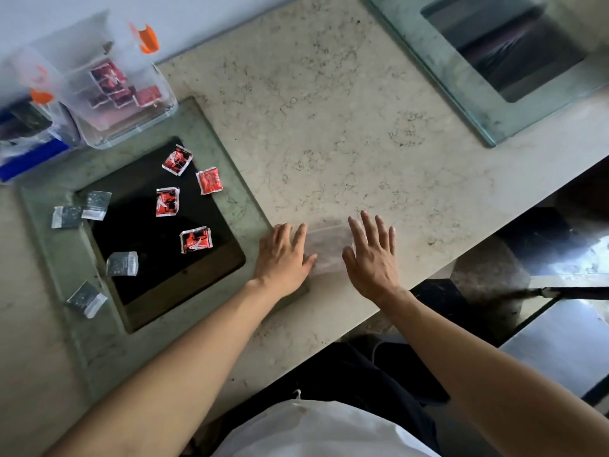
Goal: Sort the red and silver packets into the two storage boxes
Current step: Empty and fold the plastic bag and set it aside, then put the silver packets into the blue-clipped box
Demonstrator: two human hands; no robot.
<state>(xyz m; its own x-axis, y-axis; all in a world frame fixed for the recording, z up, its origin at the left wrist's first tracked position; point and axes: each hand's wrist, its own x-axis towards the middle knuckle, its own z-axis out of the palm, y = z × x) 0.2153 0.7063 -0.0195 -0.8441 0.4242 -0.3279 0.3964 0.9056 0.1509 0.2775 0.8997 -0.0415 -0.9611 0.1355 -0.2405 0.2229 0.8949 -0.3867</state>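
Several red packets (177, 159) lie loose on a glass panel (230, 179) at the left, and several silver packets (96, 205) lie along its left and lower side. A clear storage box (158, 103) at the back left holds red packets. A second clear box (26, 127) beside it, at the far left edge, holds dark contents. My left hand (283, 255) and my right hand (374, 255) rest flat on the counter, fingers spread, either side of a thin clear plastic sheet (326, 245). Neither hand holds a packet.
The stone counter (329, 110) runs diagonally, its front edge just past my right hand. Another glass panel (478, 103) sits at the back right. Orange clips (149, 37) show on the box lids. A wall stands behind the boxes.
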